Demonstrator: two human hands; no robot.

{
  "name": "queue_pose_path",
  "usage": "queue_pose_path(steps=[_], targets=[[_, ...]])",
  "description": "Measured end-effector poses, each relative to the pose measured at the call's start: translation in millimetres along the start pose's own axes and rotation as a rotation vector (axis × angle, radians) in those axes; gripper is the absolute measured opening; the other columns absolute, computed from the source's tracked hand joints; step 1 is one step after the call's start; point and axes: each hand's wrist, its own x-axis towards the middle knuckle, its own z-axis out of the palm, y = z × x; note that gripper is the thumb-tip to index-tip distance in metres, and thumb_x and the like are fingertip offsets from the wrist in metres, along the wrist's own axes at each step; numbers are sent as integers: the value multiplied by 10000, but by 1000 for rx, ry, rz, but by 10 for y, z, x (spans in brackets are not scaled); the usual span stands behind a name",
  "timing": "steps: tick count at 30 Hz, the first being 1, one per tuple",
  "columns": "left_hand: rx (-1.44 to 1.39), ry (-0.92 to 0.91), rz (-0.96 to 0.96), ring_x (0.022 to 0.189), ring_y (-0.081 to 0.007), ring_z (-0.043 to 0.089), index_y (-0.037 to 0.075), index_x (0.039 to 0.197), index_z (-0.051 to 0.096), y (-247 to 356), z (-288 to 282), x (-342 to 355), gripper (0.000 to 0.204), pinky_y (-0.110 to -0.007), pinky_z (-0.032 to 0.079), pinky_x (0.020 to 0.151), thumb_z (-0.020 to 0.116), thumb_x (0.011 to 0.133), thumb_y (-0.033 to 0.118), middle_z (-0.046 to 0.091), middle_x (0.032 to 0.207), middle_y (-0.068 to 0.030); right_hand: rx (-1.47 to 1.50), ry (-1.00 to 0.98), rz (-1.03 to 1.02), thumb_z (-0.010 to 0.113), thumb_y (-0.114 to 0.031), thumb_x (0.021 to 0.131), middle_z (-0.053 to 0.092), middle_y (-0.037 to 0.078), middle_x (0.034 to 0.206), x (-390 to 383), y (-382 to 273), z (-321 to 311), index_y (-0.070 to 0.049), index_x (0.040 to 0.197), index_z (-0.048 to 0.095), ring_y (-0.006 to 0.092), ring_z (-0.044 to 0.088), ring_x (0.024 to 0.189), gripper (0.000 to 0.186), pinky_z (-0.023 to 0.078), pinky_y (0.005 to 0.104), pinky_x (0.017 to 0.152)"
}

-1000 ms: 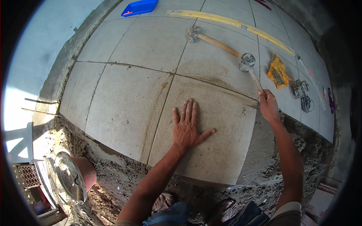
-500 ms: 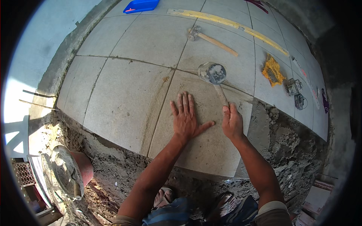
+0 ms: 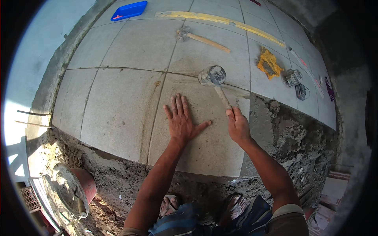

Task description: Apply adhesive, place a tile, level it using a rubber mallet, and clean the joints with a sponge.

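Fingers [image 3: 179,106] apart on tile [image 3: 206,147], others [image 3: 236,114] round mallet [image 3: 212,76]

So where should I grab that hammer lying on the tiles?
Take the hammer by the outer half of its wooden handle, probably from the near right: it lies flat, head leftward, handle slanting right and toward you.

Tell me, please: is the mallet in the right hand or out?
In: the right hand grips the mallet by its handle. Whether its head touches the tiles, I cannot tell.

blue tray [image 3: 132,10], far left | yellow bar [image 3: 214,19], beyond hammer [image 3: 204,41] | orange scrap [image 3: 264,59], right | red bucket [image 3: 85,183], lower left
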Motion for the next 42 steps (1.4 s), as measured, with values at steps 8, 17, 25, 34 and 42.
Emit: queue_pose_path(steps=[8, 17, 25, 34, 42], targets=[[96, -15, 4, 1616, -406, 96, -87, 1634, 171, -3, -14, -20, 1435, -660, 17, 1265, 540, 737, 971, 197, 1709, -273, 48, 1, -50, 553, -258, 1085, 644, 195, 786, -918, 98, -565, -56, 1115, 546, 452, 670, 725, 204, 509, 515, 621], [92, -46, 2, 1620, -398, 84, -76, 1642, 160, 47, -19, -16, 1439, -657, 13, 1267, 555, 733, 967, 185, 1714, -267, -322, -164, 165, 544, -321, 1078, 677, 240, 807, -864, 335, -365, -53, 1025, 516, 494, 669, 753, 274, 512, 578, 618], [134, -109, -38, 1631, -374, 44, -59, 1657, 110, 67, -127, -12, 1467, -626, -3, 1280, 499, 722, 1002, 115, 1744, -240, 116, 213, -129, 529, -265, 1087, 658, 214, 787, -813, 128, -796, -35, 1099, 545, 459, 663, 709, 231, 509, 503, 604], [118, -74, -33, 1633, -365, 39, -63, 1655, 116, 26, -38, -9, 1464, -628, -6, 1281, 472, 725, 1010, 117, 1746, -231, 40, 218, 57, 479, -261, 1095, 628, 265, 785, -914, 816, -529, -20, 1083, 525, 525, 637, 751, 246, 489, 563, 628], [91, -53, -13, 1628, -390, 54, -72, 1648, 151, 44, -48, -4, 1458, -637, 5, 1277, 498, 722, 1000, 149, 1738, -239, -121, 105, -11, 499, -279, 1093, 649, 257, 788, -684, 590, -397, -33, 1047, 511, 521, 649, 748, 251, 492, 586, 623]])
